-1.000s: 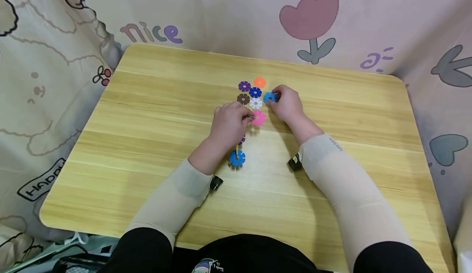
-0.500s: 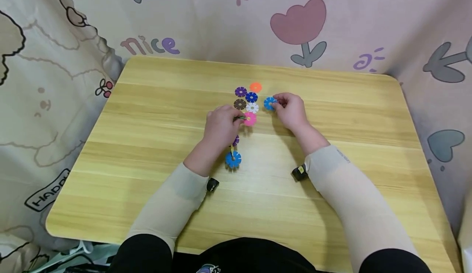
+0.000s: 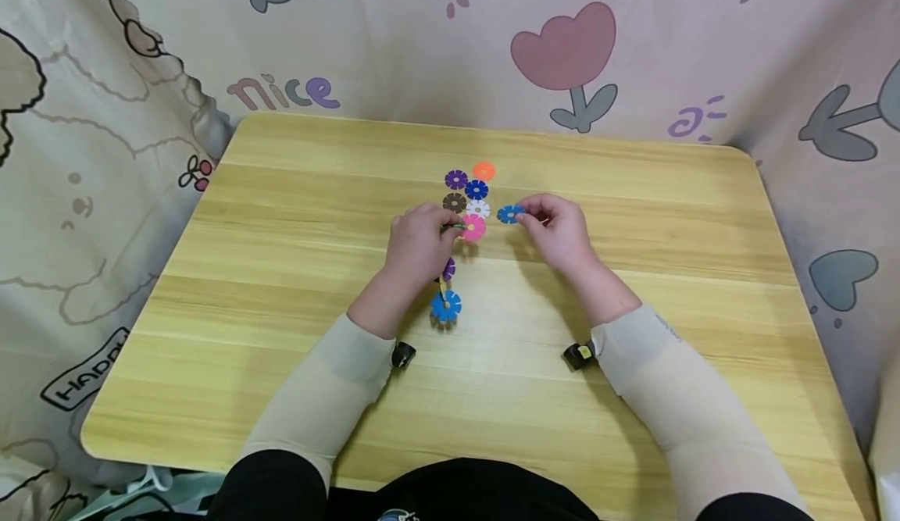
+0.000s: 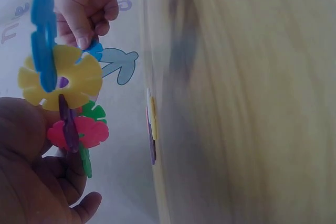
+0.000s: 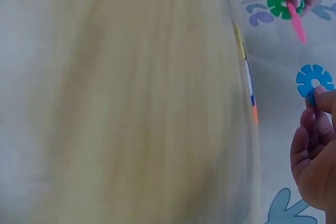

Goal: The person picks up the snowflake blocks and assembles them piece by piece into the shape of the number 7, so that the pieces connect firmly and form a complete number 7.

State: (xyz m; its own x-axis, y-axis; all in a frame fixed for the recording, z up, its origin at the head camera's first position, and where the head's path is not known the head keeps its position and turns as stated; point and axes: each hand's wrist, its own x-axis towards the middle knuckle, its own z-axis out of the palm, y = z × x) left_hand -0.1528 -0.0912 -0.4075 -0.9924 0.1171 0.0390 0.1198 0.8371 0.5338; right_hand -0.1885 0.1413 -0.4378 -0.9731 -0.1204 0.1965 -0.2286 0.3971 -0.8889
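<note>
My left hand (image 3: 419, 241) pinches a green notched plastic disc (image 5: 277, 4) that belongs to a linked chain of interlocking snowflake discs. Pink (image 3: 474, 228), purple (image 4: 68, 124) and yellow (image 4: 86, 80) discs are in that chain, and a blue disc (image 3: 446, 305) forms the end nearest my body. The chain is held above the table; my fingers hide part of it. To the right, my right hand (image 3: 558, 232) pinches a single light-blue snowflake disc (image 3: 509, 214) between thumb and fingers. A small gap separates this disc from the pink one.
Loose discs lie flat on the wooden table (image 3: 281, 271) beyond my hands: orange (image 3: 483, 171), purple (image 3: 455, 180), dark blue (image 3: 476, 190), brown (image 3: 454, 203) and white (image 3: 478, 208). A printed curtain (image 3: 394, 52) hangs behind the table's far edge.
My right hand has drawn slightly toward my body with the light-blue disc, which has tilted. The left hand keeps its grip on the chain, almost in place. The head view has shifted a little.
</note>
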